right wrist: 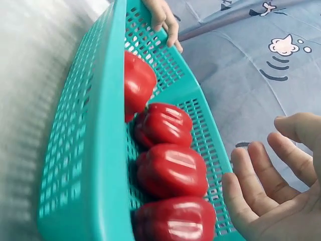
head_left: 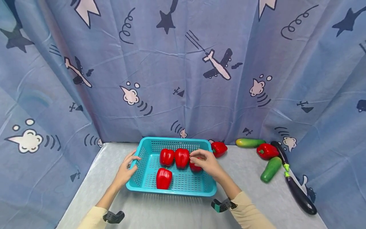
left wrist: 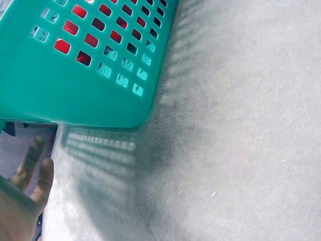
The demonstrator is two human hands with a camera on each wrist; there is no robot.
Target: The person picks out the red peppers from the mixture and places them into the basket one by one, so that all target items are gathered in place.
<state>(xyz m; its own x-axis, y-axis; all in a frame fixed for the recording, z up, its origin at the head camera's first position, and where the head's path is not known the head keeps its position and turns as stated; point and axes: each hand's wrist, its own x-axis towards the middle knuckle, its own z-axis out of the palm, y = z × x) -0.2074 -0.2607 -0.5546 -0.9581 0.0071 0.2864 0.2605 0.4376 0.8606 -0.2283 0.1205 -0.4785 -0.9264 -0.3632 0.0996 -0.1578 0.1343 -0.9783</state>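
In the head view a turquoise basket (head_left: 148, 190) holds several red bell peppers: one pepper (head_left: 166, 157) at the back, another (head_left: 182, 158) beside it, one (head_left: 164, 178) at the front and one (head_left: 195, 166) partly under my right hand. That right hand (head_left: 206, 163) hovers over the basket's right part with spread, slightly bent fingers. From the right wrist, its palm (right wrist: 281, 186) faces the nearest pepper (right wrist: 175, 219) with a gap between. My left hand (head_left: 127, 167) is at the basket's left rim, its loosely bent fingertips overlapping the edge.
Behind the basket's right end lies another red pepper (head_left: 219, 149). Farther right are a yellow-green cucumber (head_left: 250, 143), a red pepper (head_left: 267, 151), a green vegetable (head_left: 271, 169) and two eggplants, one of them (head_left: 300, 194) near the table's right edge. A blue patterned curtain (head_left: 171, 79) hangs behind.
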